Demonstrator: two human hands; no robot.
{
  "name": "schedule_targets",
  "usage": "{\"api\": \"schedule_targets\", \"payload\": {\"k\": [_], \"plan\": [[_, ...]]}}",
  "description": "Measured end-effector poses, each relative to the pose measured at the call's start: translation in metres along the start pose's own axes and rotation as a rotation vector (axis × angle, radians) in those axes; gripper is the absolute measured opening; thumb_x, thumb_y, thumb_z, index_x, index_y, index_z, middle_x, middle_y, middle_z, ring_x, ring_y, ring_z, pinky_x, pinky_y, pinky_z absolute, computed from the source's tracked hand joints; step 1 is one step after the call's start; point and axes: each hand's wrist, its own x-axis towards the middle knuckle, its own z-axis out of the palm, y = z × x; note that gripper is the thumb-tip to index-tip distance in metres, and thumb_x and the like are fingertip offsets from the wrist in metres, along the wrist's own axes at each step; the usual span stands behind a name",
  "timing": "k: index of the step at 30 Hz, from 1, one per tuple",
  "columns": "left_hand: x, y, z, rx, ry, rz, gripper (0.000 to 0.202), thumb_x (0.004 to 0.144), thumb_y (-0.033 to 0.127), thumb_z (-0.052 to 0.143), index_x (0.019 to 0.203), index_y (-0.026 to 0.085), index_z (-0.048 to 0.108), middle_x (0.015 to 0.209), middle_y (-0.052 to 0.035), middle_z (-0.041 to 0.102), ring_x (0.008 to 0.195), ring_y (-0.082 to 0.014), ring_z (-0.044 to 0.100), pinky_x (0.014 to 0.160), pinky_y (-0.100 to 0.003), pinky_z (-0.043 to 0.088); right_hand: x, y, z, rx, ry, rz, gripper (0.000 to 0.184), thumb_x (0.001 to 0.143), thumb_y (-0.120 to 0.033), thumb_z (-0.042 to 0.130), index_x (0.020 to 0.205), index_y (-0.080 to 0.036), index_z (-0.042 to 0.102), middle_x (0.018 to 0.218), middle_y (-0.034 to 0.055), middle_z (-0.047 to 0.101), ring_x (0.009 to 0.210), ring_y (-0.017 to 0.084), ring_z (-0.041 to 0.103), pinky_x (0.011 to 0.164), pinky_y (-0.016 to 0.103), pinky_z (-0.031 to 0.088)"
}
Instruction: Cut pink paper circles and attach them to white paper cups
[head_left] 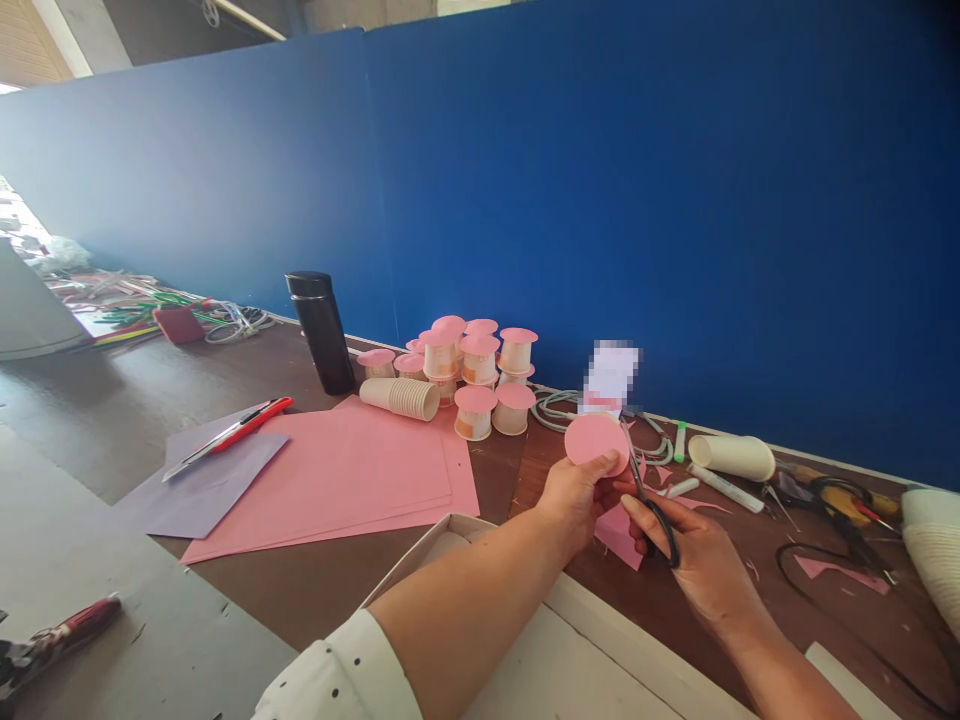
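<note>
My left hand pinches a round pink paper disc, held upright above the brown table. My right hand is closed through the handles of black scissors, whose blades run along the disc's right edge. A pink paper offcut hangs below the disc between my hands. Just behind stand several paper cups topped with pink discs.
Pink paper sheets and a purple sheet lie to the left with a red utility knife. A black flask, a lying stack of cups, a white box, cables, markers and pink scraps surround me. A blue wall backs the table.
</note>
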Motion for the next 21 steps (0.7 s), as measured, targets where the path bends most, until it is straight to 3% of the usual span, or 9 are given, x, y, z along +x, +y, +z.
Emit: {"api": "schedule_targets", "payload": {"k": [7, 14, 21], "plan": [[-0.0010, -0.0001, 0.0006, -0.004, 0.010, -0.008, 0.022, 0.069, 0.020, 0.073, 0.085, 0.009, 0.062, 0.069, -0.0054, 0.063, 0.059, -0.0116, 0.059, 0.064, -0.025, 0.047, -0.0001, 0.0000, -0.0001, -0.039, 0.005, -0.063, 0.041, 0.071, -0.055, 0.069, 0.091, -0.020, 0.078, 0.054, -0.0004, 0.062, 0.054, 0.017, 0.058, 0.053, 0.025, 0.048], [-0.0001, -0.0023, -0.0007, -0.014, -0.001, 0.000, 0.027, 0.065, 0.024, 0.078, 0.082, 0.009, 0.063, 0.069, -0.0055, 0.063, 0.059, -0.0120, 0.059, 0.064, -0.026, 0.047, 0.0032, 0.0052, -0.0008, -0.118, -0.014, -0.104, 0.037, 0.073, -0.058, 0.066, 0.071, -0.021, 0.074, 0.053, -0.0013, 0.061, 0.054, 0.015, 0.057, 0.054, 0.022, 0.045], [-0.0007, -0.0031, -0.0008, -0.027, -0.009, -0.009, 0.028, 0.064, 0.025, 0.078, 0.081, 0.009, 0.063, 0.069, -0.0061, 0.063, 0.059, -0.0122, 0.059, 0.064, -0.026, 0.047, 0.0040, 0.0063, -0.0010, -0.085, -0.021, -0.087, 0.040, 0.074, -0.057, 0.066, 0.086, -0.020, 0.077, 0.052, -0.0011, 0.061, 0.054, 0.017, 0.057, 0.054, 0.024, 0.046]]}}
